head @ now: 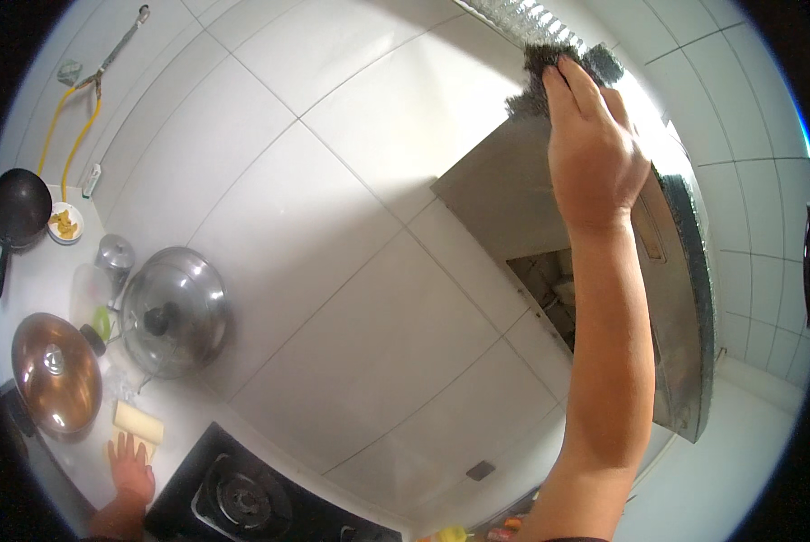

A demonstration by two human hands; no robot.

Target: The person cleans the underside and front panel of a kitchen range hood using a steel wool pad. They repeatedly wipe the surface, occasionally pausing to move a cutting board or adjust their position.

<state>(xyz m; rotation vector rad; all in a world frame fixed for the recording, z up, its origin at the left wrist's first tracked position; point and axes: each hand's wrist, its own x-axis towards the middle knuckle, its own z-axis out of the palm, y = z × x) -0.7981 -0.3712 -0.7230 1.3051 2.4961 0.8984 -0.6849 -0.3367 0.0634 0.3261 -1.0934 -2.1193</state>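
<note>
My right arm reaches up across the range hood (500,193). At the hood's upper corner, my right hand (598,139) has its fingers pressed on a dark, shaggy cloth or pad (544,68). Part of this dark material sticks out past the hood's edge, and the palm hides its middle. A ribbed silver duct (534,19) runs just beyond it. Down at the lower left, my left hand (131,467) lies with spread fingers on the loose end of a cream roll of sheet material (139,423), on the white counter (73,467).
A black gas stove (242,498) sits right of my left hand. Behind are a copper-coloured lid or pan (56,372), a glass lid (175,311), a metal canister (115,254), a black pan (21,206) and a bowl of food (65,223). Yellow hoses (70,149) hang on the tiled wall (351,271).
</note>
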